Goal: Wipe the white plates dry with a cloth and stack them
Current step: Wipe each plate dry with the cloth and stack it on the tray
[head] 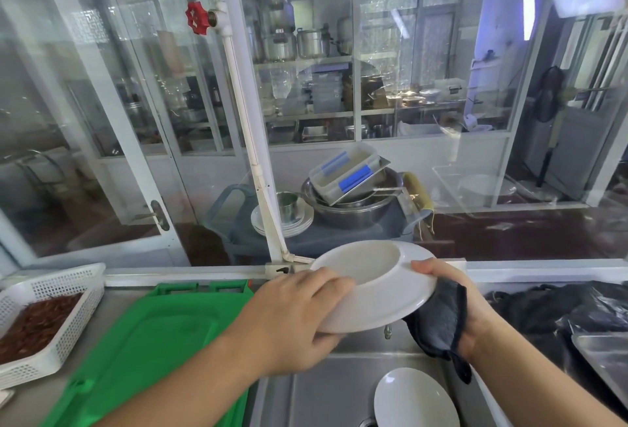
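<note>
The left hand [299, 318] grips the near rim of a white plate [377, 287], its fingers curled round the edge, holding it tilted above the sink [326, 392]. The right hand [452, 294] holds a dark cloth [438, 321] against the plate's right rim, thumb on top. This plate is mid-wipe. A second white plate [414, 399] lies in the sink, probably undried. No stack shows on the table [34, 403] nearby, so most work remains.

both hands [295, 318] hold plate [377, 294], cloth [438, 321]
</note>
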The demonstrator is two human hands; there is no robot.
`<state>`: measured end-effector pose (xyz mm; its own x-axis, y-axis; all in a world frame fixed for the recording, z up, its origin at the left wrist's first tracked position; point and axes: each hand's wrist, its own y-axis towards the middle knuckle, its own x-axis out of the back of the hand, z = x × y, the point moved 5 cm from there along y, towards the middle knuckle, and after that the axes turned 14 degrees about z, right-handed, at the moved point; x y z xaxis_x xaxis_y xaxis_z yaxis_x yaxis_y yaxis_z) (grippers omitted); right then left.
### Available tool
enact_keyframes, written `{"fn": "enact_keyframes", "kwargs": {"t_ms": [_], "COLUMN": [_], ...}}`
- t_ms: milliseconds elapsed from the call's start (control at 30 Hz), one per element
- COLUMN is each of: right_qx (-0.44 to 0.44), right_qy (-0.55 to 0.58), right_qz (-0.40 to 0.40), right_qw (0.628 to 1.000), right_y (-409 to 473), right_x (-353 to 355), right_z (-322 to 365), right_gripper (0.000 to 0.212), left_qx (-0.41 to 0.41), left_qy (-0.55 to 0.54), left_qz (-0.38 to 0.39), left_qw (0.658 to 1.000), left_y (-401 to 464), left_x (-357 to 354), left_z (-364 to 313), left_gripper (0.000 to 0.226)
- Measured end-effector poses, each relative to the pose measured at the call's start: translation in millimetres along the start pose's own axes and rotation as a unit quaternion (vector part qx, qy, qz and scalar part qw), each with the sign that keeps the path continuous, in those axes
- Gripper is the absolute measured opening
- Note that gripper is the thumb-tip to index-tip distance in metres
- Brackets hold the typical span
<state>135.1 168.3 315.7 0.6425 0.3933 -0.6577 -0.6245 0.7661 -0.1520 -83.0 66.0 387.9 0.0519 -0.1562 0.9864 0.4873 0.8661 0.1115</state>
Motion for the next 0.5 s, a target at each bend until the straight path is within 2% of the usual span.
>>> {"fn": "enact_keyframes", "kwargs": {"t_ms": [67, 133, 167, 200, 233, 300, 367, 400, 433, 500], "right_qx": [0.019, 0.037, 0.047, 0.056, 0.063, 0.077, 0.100, 0.111, 0.118, 0.128], "right_qy": [0.000, 0.001, 0.002, 0.003, 0.005, 0.010, 0.010, 0.012, 0.016, 0.021], "right_qz": [0.003, 0.013, 0.021, 0.030, 0.041, 0.063, 0.072, 0.073, 0.074, 0.083], "right_qw": [1.000, 0.999, 0.999, 0.998, 0.997, 0.995, 0.992, 0.991, 0.990, 0.988], "right_y": [-1, -1, -2, -3, -4, -7, -9, -10, -11, -14], "right_x": [1, -2, -3, -4, -6, -12, -17, -18, -18, -19], "right_z": [2, 6, 8, 10, 12, 17, 22, 23, 24, 25], "right_gripper": [0.064, 0.055, 0.053, 0.051, 0.049, 0.042, 0.037, 0.038, 0.040, 0.044], "left_qx": [-0.002, 0.017, 0.042, 0.085, 0.146, 0.272, 0.317, 0.310, 0.297, 0.266], "left_qy": [-0.067, -0.180, -0.278, -0.396, -0.508, -0.682, -0.807, -0.845, -0.868, -0.891], "left_qz": [0.025, -0.012, -0.050, -0.091, -0.129, -0.171, -0.166, -0.146, -0.127, -0.120], "left_qw": [0.997, 0.983, 0.958, 0.910, 0.839, 0.657, 0.470, 0.410, 0.377, 0.348], "left_y": [-3, -3, -3, -3, -2, -2, 2, 4, 6, 8], "left_x": [-2, 0, 2, 3, 2, -8, -21, -25, -28, -28], "left_z": [7, 17, 25, 34, 41, 51, 53, 51, 47, 37], "left_gripper": [0.072, 0.068, 0.065, 0.061, 0.056, 0.042, 0.036, 0.043, 0.053, 0.063]}}
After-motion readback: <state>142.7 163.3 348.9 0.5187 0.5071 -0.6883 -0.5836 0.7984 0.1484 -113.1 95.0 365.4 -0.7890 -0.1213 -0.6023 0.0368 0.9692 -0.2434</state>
